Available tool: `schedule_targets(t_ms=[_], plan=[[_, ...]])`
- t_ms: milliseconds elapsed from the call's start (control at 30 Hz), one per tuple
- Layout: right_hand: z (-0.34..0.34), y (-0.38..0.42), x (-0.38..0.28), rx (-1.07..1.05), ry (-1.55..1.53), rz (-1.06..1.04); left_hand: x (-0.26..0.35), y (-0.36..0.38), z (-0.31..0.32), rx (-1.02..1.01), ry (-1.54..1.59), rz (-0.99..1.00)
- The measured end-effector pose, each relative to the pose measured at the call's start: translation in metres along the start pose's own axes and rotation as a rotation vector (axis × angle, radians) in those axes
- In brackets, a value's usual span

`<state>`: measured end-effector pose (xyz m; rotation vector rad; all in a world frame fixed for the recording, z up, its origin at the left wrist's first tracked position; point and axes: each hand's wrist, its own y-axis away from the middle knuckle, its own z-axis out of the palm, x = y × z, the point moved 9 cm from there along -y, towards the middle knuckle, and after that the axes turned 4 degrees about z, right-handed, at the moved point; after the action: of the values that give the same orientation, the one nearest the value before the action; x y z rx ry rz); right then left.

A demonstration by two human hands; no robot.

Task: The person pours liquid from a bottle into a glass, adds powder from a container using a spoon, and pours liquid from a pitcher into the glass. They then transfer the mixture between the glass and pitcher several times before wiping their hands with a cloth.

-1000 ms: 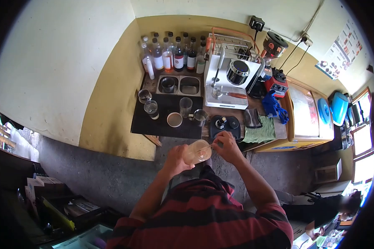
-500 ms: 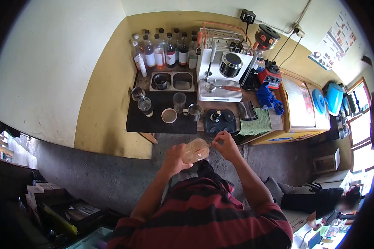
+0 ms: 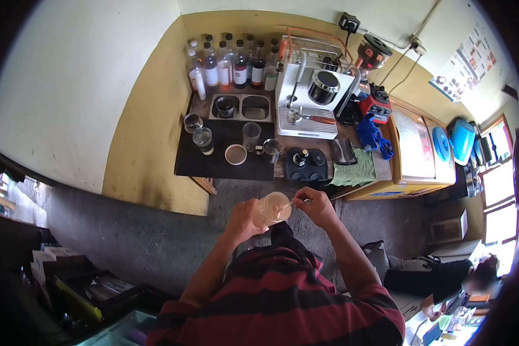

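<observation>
Grey floor (image 3: 161, 245) spreads across lower left, and just below centre the left hand (image 3: 243, 222) clasps a tilted container (image 3: 265, 213) as the right hand (image 3: 315, 207) pinches a thin utensil (image 3: 288, 205) at its mouth.

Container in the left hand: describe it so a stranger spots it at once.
From the striped shirt, go forward to the left hand, which grips the container. It looks pale peach and tilts toward the right hand. Unlike the glasses on the black mat, it is held.
</observation>
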<state>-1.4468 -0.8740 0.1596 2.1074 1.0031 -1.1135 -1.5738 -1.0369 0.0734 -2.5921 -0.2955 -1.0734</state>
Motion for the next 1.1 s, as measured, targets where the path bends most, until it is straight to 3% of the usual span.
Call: schedule_targets(t_ms=[67,167,267,367,467,567,667,767,867,1067,1100], plan=[[0.01,-0.002,-0.004,-0.055,-0.067,-0.035,0.0,0.005,-0.006,0.036,0.008,0.004],[0.013,-0.004,-0.03,0.058,0.432,-0.192,-0.002,0.017,-0.013,0.076,0.017,-0.019],[0.027,-0.01,-0.022,-0.094,-0.08,-0.023,-0.01,0.028,-0.021,0.116,0.002,-0.083],[0.029,-0.018,-0.037,-0.032,0.411,-0.292,-0.013,0.039,-0.024,0.166,-0.011,-0.09],[0.037,-0.032,-0.013,-0.168,-0.244,-0.019,-0.011,0.042,-0.03,0.207,-0.031,-0.095],[0.033,-0.039,-0.018,-0.218,-0.087,0.001,-0.012,0.032,-0.029,0.217,-0.04,-0.111],[0.025,-0.047,-0.035,-0.09,0.322,-0.393,-0.012,0.027,-0.023,0.194,-0.051,-0.163],[0.028,-0.068,-0.002,-0.211,0.02,-0.19,-0.009,0.001,-0.028,0.228,-0.052,-0.181],[0.015,-0.076,-0.019,-0.123,0.262,-0.397,-0.008,-0.019,-0.021,0.262,-0.017,-0.215],[0.004,-0.106,-0.028,-0.255,0.362,-0.616,-0.018,-0.063,0.004,0.111,0.059,-0.287],[0.003,-0.112,-0.023,-0.26,0.36,-0.576,-0.012,-0.073,0.003,0.079,0.044,-0.296]])
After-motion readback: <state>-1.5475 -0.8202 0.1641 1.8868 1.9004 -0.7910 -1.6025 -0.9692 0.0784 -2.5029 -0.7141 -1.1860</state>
